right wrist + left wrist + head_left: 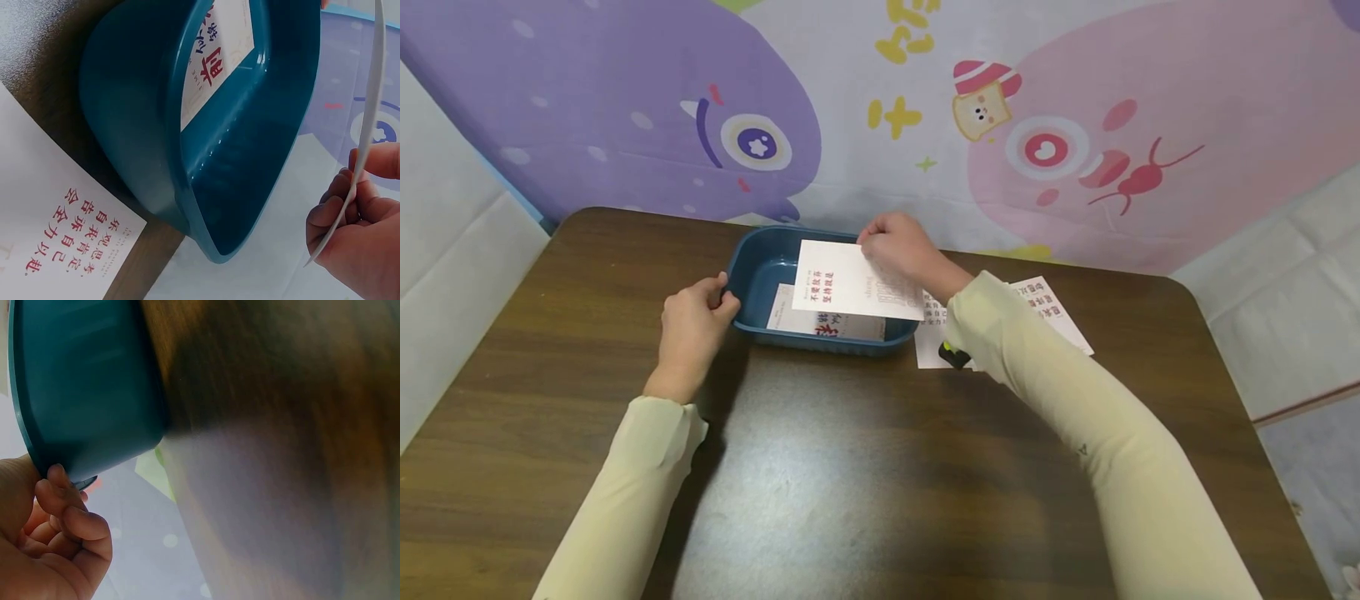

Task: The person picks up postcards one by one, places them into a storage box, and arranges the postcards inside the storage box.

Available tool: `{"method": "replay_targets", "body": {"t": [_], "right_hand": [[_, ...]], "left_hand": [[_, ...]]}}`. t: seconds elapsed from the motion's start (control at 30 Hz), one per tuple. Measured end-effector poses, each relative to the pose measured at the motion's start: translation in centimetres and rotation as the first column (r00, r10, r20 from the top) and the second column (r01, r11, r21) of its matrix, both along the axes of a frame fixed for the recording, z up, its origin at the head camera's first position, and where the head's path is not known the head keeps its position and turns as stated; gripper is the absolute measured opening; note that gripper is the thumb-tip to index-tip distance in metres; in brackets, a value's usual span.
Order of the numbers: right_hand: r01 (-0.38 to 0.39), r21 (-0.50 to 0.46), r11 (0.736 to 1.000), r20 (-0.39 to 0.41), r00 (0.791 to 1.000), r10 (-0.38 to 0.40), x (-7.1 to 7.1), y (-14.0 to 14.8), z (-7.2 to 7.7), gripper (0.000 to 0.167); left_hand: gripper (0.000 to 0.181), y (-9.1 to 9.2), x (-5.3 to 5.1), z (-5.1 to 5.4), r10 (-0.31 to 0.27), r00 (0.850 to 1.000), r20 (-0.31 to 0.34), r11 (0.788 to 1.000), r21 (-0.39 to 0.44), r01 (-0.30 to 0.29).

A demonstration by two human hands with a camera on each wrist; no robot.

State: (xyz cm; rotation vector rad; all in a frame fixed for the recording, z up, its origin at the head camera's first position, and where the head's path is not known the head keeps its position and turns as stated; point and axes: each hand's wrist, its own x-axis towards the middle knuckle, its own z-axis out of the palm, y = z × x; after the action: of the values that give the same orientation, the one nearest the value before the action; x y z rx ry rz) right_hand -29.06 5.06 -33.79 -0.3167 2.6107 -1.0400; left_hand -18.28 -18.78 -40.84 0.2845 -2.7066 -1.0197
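Note:
A dark teal plastic basin (752,275) stands near the back of the wooden table. My left hand (694,333) pinches its left rim between thumb and curled fingers, as the left wrist view also shows. Above the basin my right hand (904,248) pinches a white printed card (842,279) by its far right part; the right wrist view shows this card (372,94) edge-on and slightly bent. Another printed card (790,317) lies inside the basin, partly hidden beneath the held one.
Right of the basin, printed cards (1052,308) lie on the table (820,467), partly covered by my right sleeve. A small black and yellow-green object (953,356) sits by them. Behind the table hangs a cartoon-printed cloth (865,167).

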Motion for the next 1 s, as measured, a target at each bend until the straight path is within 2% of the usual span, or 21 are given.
{"method": "replay_targets", "body": {"t": [0.57,1.0], "right_hand": [[-0.008,0.019,1.000,-0.014,1.000,0.008,-0.1,-1.2,-0.3,0.024],[-0.028,-0.001,1.000,-0.023,0.999,0.028,-0.2,-1.7,-0.7,0.024]], "left_hand": [[0.032,0.0,-0.1,-0.1,0.011,1.000,0.000,1.000,-0.003,-0.011],[0.029,0.0,-0.1,-0.1,0.011,1.000,-0.003,1.000,-0.003,-0.011]]}}
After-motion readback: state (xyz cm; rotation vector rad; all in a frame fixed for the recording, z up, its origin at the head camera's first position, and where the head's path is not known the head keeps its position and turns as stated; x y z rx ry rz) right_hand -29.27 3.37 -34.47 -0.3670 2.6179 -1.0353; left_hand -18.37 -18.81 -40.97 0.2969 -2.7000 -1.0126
